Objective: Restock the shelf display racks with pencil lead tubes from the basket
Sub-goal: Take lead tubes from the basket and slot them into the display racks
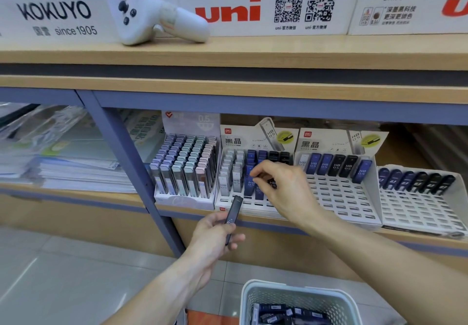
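Observation:
My left hand [215, 233] grips a black pencil lead tube [233, 214] just below the front edge of the shelf. Reaching over the middle white display rack [253, 205], my right hand [283, 188] pinches the top of a blue lead tube [249, 185] standing in one of its slots. That rack holds grey, blue and black tubes. A second rack [339, 198] to the right has one back row of tubes and many vacant slots. A third rack [420, 205] sits at the far right. The white basket [298, 297] with several dark tubes stands on the floor below.
A full rack of pastel lead tubes [186, 170] stands left of the middle rack. Stacked plastic folders [58, 152] fill the left shelf bay behind a blue upright post [131, 162]. On the upper shelf lies a white game controller [159, 19].

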`<action>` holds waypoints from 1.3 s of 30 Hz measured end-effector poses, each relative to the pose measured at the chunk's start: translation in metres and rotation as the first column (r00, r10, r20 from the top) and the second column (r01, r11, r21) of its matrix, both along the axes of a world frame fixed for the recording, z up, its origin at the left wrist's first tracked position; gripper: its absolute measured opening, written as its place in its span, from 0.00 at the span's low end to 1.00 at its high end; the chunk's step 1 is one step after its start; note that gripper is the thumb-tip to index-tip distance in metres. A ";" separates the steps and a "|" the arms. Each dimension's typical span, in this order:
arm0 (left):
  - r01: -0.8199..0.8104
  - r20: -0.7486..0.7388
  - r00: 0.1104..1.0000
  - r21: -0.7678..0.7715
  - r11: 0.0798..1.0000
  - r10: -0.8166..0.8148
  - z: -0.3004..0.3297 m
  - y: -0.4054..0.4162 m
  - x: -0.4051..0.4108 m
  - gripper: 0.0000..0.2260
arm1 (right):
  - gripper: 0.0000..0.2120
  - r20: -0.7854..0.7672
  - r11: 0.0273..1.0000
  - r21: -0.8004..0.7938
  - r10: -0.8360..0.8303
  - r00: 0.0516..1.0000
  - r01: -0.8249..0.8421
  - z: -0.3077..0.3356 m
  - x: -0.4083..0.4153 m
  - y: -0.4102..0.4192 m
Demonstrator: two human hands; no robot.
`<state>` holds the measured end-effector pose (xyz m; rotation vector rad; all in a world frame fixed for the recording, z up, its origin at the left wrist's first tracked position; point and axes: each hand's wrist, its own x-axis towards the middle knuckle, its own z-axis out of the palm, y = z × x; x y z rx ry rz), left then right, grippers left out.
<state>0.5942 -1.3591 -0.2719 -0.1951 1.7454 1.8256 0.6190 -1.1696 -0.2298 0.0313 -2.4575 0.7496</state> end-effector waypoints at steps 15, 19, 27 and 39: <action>-0.023 -0.056 0.998 0.035 0.999 0.025 0.007 -0.001 0.002 0.11 | 0.10 0.100 0.989 0.146 -0.027 0.995 0.012 -0.002 -0.007 0.000; -0.073 -0.104 0.992 0.032 0.997 0.076 0.009 -0.002 0.002 0.10 | 0.11 0.073 0.986 0.165 -0.035 0.997 0.022 -0.002 -0.005 0.002; 0.018 -0.116 0.993 0.199 0.980 0.006 0.027 0.003 0.008 0.08 | 0.07 0.277 0.976 -0.209 0.124 0.953 -0.067 0.014 0.032 0.004; 0.076 -0.198 0.979 0.161 0.984 -0.044 0.034 0.034 0.029 0.14 | 0.11 0.306 0.757 -0.653 0.224 0.925 0.033 0.007 0.070 0.023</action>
